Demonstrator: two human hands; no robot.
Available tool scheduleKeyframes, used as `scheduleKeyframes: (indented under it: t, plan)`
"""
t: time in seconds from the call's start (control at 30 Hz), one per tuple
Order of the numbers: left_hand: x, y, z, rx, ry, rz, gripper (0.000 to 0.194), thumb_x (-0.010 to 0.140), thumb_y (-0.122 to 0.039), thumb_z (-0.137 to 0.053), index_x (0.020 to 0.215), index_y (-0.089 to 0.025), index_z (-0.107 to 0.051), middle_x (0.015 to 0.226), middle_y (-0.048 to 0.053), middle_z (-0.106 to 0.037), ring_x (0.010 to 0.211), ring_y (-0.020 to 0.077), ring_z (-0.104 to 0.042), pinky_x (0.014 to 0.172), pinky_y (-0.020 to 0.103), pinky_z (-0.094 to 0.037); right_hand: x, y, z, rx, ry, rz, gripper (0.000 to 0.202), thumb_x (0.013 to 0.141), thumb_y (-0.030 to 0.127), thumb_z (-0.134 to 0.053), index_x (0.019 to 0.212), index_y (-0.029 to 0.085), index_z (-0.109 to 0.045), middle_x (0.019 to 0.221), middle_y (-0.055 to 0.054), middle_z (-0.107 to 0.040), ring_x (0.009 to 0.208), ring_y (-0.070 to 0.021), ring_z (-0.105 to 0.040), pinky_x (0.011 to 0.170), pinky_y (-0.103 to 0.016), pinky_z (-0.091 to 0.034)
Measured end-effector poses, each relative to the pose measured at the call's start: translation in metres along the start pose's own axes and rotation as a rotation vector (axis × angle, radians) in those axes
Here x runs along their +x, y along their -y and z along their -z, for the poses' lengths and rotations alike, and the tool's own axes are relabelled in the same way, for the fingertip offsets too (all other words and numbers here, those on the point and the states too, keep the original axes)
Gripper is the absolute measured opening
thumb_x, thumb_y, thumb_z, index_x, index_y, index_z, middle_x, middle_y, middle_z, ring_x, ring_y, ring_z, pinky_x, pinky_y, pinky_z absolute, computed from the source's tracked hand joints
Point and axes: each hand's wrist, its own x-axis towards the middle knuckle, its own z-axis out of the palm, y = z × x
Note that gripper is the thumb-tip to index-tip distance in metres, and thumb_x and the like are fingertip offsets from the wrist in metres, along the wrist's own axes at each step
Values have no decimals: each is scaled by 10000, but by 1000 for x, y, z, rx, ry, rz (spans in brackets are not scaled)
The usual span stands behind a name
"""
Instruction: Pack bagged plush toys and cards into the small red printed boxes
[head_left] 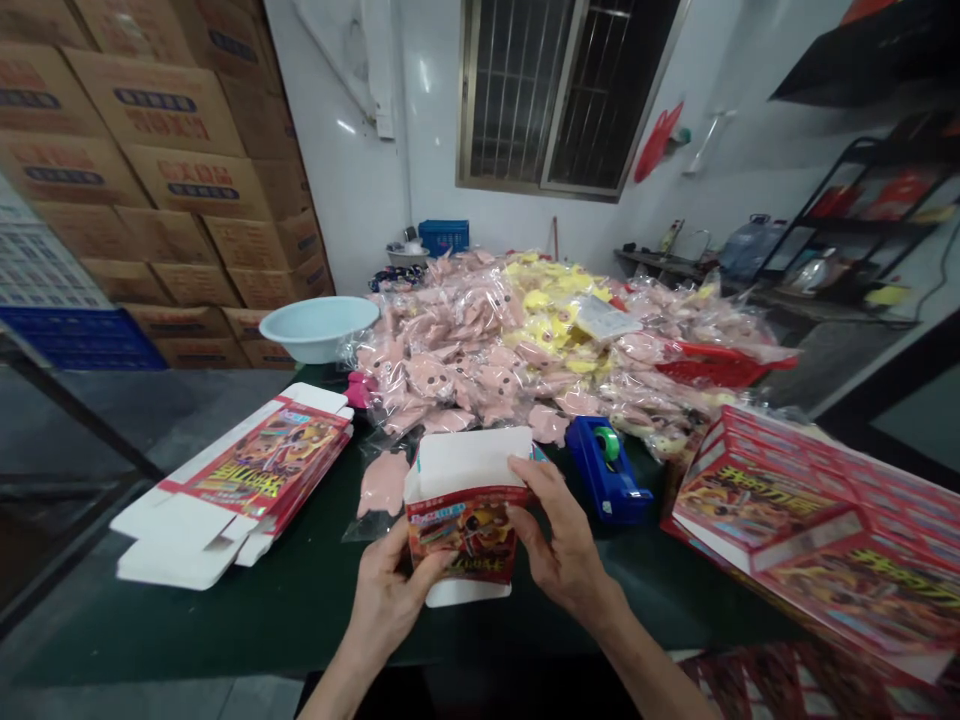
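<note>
A red printed carton with white flaps is held between my two hands, low over the green table. Its top flap stands up and a bottom flap sticks out toward me. My left hand grips the lower left side, thumb across the printed front. At the upper right edge, my right hand pinches the carton by the base of the raised flap. Behind it on the left lies a pink animal-shaped piece in a clear bag. A blue tape dispenser with green tape stands just right of the carton.
Flattened cartons are stacked at left, and filled-out cartons at right. A heap of bagged pink and yellow pieces covers the table's back. Around it are a light blue basin and a red basket.
</note>
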Motion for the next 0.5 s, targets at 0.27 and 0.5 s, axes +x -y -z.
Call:
scheduleKeyframes:
  t: [0.27, 0.5]
  plan:
    - [6, -22, -7, 62, -218, -274, 645, 739, -251, -695, 1328, -225, -433, 1271, 110, -585, 1053, 245, -630, 877, 331, -537, -1, 16, 11, 13, -28, 5, 365, 888, 76, -404, 1188, 258, -505, 1119, -80, -490, 1046, -170, -536, 856, -300, -489]
    - [20, -42, -4, 146, -286, -474, 195, 823, -173, -567, 964, -216, -695, 981, 45, -701, 1009, 211, -627, 893, 321, -499, -3, 24, 11, 92, -95, -88, 369, 887, 72, -399, 1186, 271, -483, 1064, -61, -495, 986, -147, -535, 821, -255, -480]
